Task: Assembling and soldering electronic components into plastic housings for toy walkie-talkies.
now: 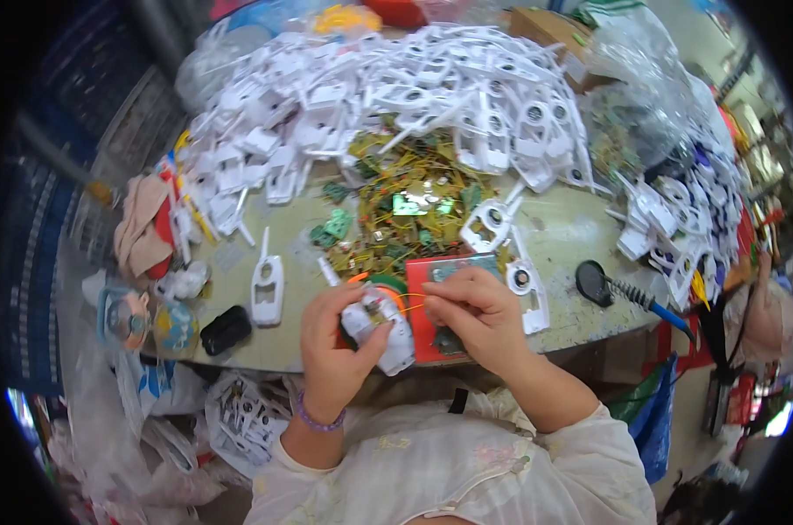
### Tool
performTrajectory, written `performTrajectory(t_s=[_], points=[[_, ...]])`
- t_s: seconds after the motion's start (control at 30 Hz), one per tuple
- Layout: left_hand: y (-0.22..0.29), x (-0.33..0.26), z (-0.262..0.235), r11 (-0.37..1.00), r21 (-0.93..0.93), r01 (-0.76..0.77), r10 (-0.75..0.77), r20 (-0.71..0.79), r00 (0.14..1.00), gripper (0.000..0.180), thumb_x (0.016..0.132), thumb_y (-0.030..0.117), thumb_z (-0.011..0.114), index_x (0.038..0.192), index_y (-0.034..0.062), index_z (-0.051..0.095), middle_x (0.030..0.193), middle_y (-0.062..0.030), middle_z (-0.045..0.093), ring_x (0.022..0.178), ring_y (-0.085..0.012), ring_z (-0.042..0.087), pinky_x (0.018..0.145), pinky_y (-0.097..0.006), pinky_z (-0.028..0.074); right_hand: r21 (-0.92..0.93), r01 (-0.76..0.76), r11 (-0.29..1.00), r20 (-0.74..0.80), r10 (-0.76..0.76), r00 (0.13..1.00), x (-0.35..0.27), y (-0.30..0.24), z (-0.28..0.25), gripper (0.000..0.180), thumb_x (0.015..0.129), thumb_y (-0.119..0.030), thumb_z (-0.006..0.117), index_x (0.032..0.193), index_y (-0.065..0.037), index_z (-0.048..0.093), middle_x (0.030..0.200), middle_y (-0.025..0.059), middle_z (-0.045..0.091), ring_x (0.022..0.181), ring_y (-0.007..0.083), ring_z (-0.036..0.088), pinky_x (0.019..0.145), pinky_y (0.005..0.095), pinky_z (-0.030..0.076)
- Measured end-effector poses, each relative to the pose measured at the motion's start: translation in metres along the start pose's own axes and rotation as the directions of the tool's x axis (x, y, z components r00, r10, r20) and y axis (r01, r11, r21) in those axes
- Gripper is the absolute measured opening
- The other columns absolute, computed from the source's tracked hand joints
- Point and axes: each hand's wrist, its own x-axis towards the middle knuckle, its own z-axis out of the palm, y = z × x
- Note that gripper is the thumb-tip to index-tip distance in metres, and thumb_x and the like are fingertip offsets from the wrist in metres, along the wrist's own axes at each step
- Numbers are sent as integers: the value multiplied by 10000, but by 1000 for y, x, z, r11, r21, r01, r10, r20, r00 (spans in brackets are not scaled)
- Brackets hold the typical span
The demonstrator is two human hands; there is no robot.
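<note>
At the table's near edge my left hand (pixel 328 350) is closed round a white plastic housing (pixel 396 348), with small parts showing in its opening. My right hand (pixel 479 317) pinches a thin yellow wire (pixel 410 296) that runs toward the housing. Beneath my hands lies a red flat piece (pixel 421 331), and a round green and orange thing is partly hidden behind the housing. Just beyond my hands spreads a heap of green circuit boards with yellow wires (pixel 422 210). Single white housings lie to the left (pixel 267 289) and right (pixel 534 306) of my hands.
A large pile of white housings (pixel 326 105) covers the table's far side. At right, a blue-handled soldering iron (pixel 663 315) extends past a black round piece (pixel 592 282). A black oblong object (pixel 227 330) and a clear container (pixel 127 317) stand at left. Plastic bags (pixel 646 79) crowd the right.
</note>
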Motion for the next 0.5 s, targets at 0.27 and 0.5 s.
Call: performTrajectory(t_s=[0.27, 0.5], points=[[30, 9, -4, 874, 330, -357, 305, 199, 931, 399, 692, 28, 716, 1082, 67, 640, 1016, -45, 672, 1105, -313, 577, 1045, -542, 263, -229, 326, 917, 189, -287, 939, -4, -10, 12, 320, 690, 46, 693, 987, -72, 678, 909, 79, 644, 768, 240, 655, 621, 310, 528], [26, 12, 3, 961, 89, -263, 242, 201, 949, 260, 670, 33, 718, 924, 93, 709, 811, -10, 690, 954, -245, 647, 1047, -537, 262, -251, 649, 718, 223, -610, 761, -12, -3, -1, 250, 733, -55, 658, 972, 16, 671, 898, 122, 660, 758, 240, 674, 588, 308, 550]])
